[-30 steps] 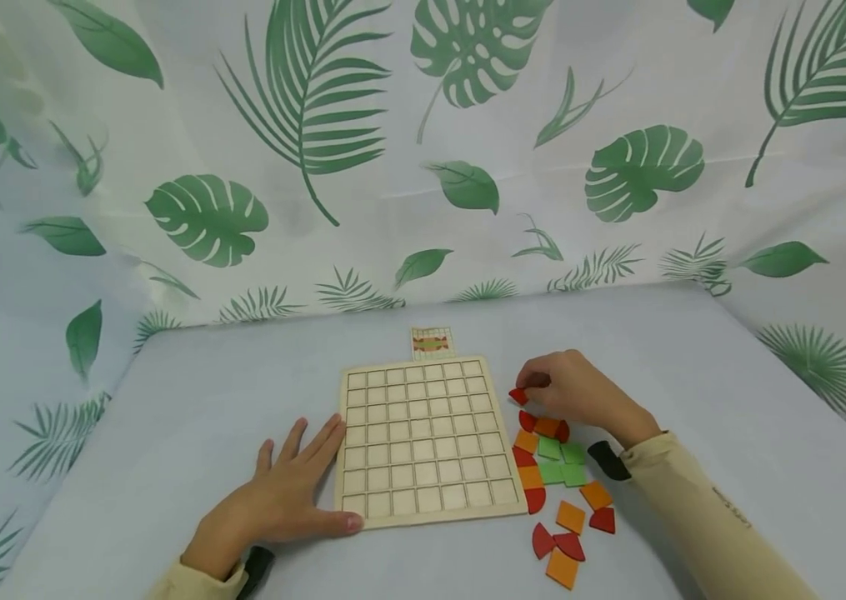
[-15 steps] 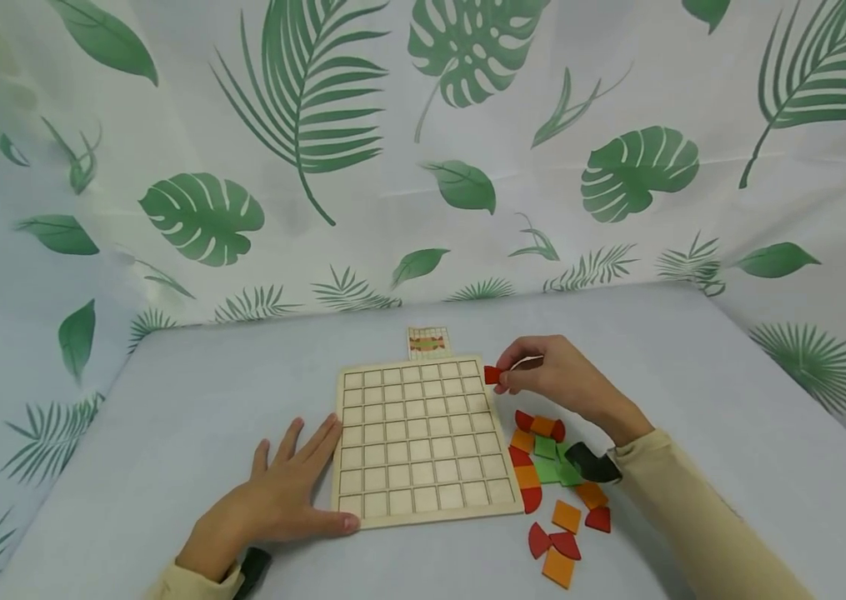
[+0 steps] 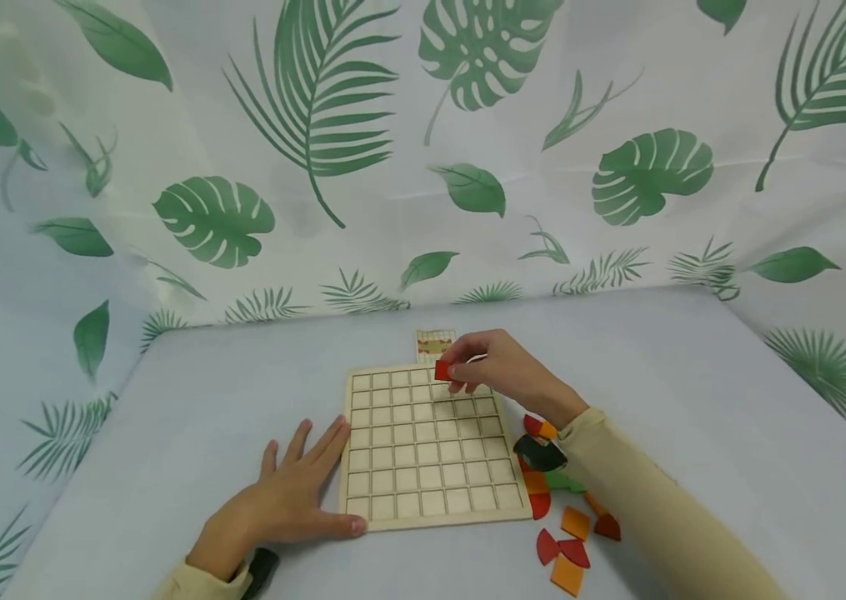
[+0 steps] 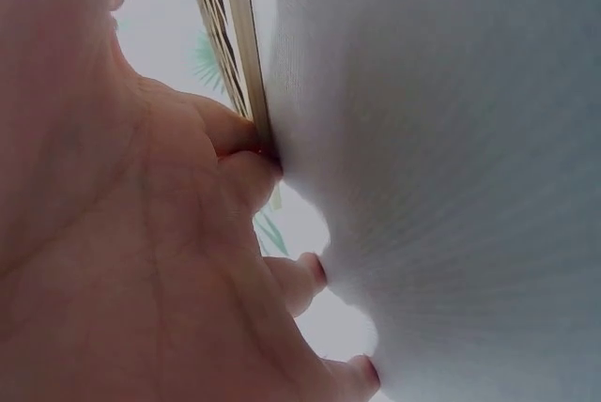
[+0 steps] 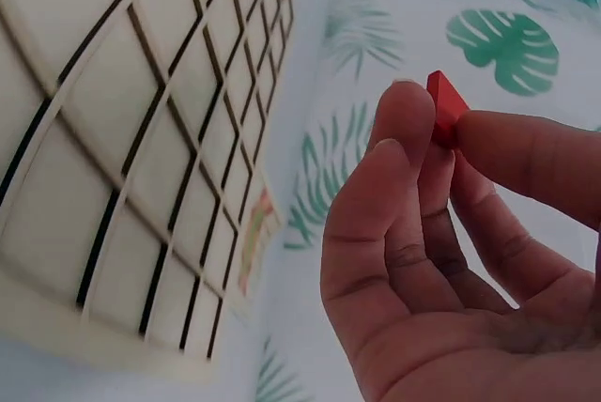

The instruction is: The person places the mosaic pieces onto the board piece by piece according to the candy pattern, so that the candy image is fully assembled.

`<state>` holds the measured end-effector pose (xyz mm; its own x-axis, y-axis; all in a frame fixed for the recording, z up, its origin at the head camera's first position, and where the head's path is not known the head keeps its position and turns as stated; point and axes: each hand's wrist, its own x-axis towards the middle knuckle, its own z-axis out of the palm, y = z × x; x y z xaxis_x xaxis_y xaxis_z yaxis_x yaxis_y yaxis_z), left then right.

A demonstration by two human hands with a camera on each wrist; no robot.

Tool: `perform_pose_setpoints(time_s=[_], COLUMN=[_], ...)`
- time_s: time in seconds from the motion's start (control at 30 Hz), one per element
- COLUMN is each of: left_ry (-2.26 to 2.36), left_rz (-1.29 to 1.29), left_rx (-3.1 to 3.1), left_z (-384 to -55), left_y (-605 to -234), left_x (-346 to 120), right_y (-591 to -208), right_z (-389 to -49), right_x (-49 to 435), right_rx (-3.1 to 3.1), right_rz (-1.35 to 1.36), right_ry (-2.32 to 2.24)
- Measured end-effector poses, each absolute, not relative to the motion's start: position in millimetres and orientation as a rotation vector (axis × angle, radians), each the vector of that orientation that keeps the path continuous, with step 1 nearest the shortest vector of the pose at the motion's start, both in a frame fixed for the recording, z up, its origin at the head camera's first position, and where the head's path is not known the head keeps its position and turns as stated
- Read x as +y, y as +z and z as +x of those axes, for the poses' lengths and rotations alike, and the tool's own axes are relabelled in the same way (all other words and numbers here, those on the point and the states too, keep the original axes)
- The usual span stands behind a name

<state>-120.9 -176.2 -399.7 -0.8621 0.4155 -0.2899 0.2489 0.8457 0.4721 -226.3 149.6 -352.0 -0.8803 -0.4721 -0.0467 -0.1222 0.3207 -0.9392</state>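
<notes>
A wooden grid board (image 3: 418,454) lies on the white table, its square cells bare. My right hand (image 3: 508,371) is over the board's far right part and pinches a red tile (image 3: 443,371) between thumb and fingertips. The right wrist view shows the red tile (image 5: 447,106) standing up out of the pinch, away from the grid board (image 5: 141,158). My left hand (image 3: 283,492) lies spread on the table, with index finger and thumb touching the board's left edge. In the left wrist view, fingertips (image 4: 268,172) meet the board's edge (image 4: 246,54).
Beyond the board's far edge lies a small pattern card (image 3: 433,340), partly behind the right hand. Orange tiles (image 3: 567,575), red quarter-round tiles (image 3: 573,552) and green tiles (image 3: 561,481) are scattered to the board's right, some under the right forearm. A leaf-printed cloth (image 3: 362,200) walls the back.
My right hand has lifted the red tile from beside the loose pieces and carried it left over the board's far part. The left hand has stayed at the board's left edge.
</notes>
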Motion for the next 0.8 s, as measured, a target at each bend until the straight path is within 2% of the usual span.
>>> perform_pose_setpoints(time_s=[0.8], left_ry=[0.501], left_rz=[0.428], left_rx=[2.657], left_z=[-121.3], left_y=[-397.9], left_x=[-171.9], right_y=[-373.0], right_z=[-239.0], right_x=[46.9], right_rx=[2.196], right_rz=[-0.580], right_ry=[-1.429])
